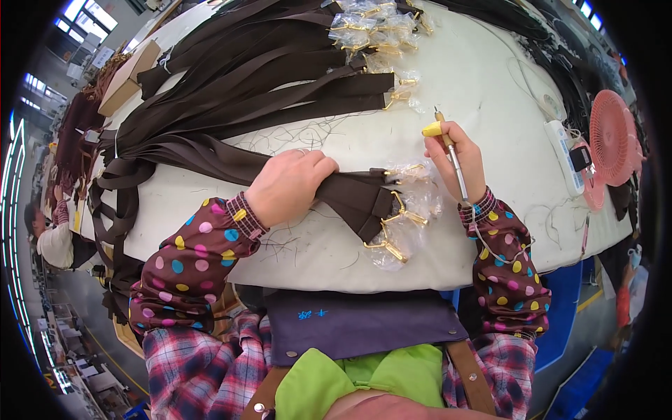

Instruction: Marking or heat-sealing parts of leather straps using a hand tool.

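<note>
Straps of dark brown webbing (350,192), each ending in a gold buckle wrapped in clear plastic (402,224), lie fanned across a padded white worktable (490,91) in front of a seated worker in polka-dot sleeve covers. The left hand (290,185) is closed down over the small bundle nearest the table's front edge, pinning it flat just left of centre. The right hand (458,157), at about three o'clock from that bundle, is wrapped around a slim pen-like tool with a yellow grip (444,143), tip pointing up toward twelve o'clock and clear of the fabric. Loose thread ends (294,136) litter the cloth between the bundle and a far larger heap of straps (259,77) stretching from ten to twelve o'clock, its bagged buckles (374,31) bunched at the top. Judging by the proportions, only these few straps are in hand and the bulk of the pile waits behind. A pink handheld fan (616,136) and a white power strip (563,154) sit at the table's right edge, around two o'clock.
</note>
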`<state>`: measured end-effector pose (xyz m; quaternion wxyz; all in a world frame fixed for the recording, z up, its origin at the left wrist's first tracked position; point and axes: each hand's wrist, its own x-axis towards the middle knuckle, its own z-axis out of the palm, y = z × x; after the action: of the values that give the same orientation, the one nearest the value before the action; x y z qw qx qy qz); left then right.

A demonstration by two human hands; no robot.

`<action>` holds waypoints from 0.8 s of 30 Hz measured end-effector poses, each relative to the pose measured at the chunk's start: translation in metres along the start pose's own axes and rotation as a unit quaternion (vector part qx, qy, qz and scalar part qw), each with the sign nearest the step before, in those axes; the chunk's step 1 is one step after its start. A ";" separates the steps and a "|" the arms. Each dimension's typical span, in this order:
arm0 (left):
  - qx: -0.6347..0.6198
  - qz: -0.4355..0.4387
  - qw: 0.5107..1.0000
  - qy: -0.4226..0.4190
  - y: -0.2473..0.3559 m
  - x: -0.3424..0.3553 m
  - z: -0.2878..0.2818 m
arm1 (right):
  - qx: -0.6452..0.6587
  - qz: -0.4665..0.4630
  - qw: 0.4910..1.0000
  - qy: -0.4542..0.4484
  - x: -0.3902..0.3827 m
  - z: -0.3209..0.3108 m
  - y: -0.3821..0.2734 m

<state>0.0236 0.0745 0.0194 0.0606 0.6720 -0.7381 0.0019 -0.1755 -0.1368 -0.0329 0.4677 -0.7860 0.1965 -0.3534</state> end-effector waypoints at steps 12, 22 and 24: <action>-0.023 -0.055 0.979 0.195 -0.005 -0.032 -0.064 | -0.032 -0.007 0.999 0.002 0.001 -0.011 -0.006; -0.136 -0.183 0.955 0.189 -0.089 -0.127 -0.132 | -0.034 0.028 0.999 0.013 0.000 -0.014 0.012; -0.178 -0.306 0.898 0.260 -0.148 -0.205 -0.168 | -0.040 0.026 0.999 0.004 0.002 -0.011 0.006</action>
<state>0.2038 0.2775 0.1554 0.3663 0.8183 -0.4422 0.0261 -0.1817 -0.1477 -0.0341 0.4444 -0.7970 0.2326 -0.3364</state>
